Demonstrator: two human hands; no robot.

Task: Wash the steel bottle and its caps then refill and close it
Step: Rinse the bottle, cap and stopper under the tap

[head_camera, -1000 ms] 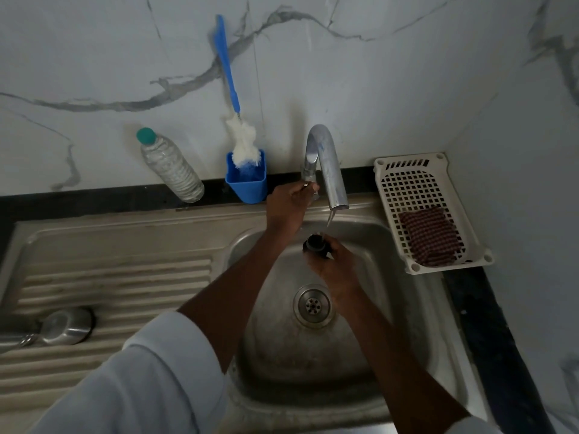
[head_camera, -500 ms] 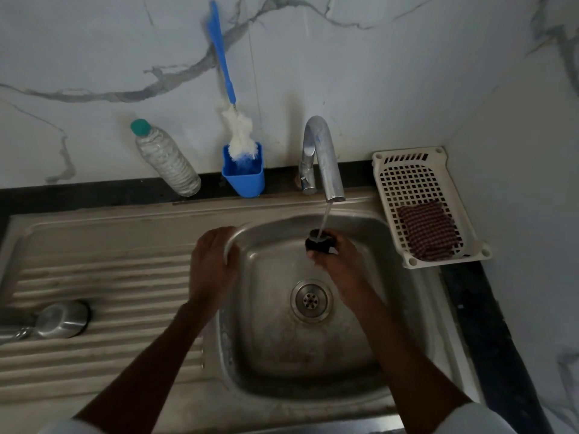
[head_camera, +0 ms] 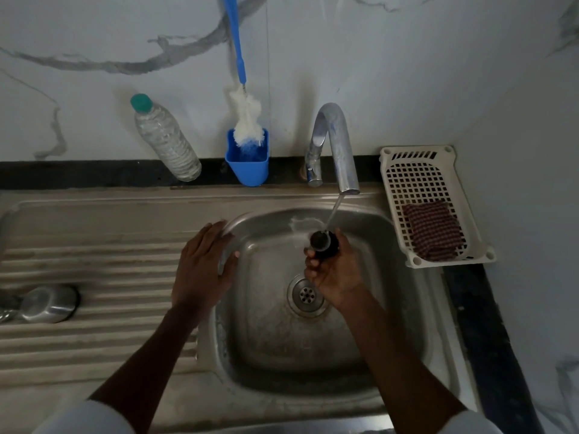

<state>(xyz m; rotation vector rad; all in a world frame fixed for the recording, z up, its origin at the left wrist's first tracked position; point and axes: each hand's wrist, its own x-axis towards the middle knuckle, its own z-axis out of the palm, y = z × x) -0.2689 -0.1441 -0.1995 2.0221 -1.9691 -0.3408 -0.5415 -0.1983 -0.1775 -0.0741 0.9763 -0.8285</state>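
Off the tap lever a second ago, left hand (head_camera: 203,270) rests flat on the sink rim (head_camera: 232,223); right hand (head_camera: 336,274) grips one black cap (head_camera: 324,244) under the stream, basin centre

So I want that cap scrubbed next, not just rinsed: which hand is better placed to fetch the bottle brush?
Left, probably. The left hand rests open on the sink rim, holding nothing, nearer the bottle brush. The right hand grips the black cap under the tap's stream.
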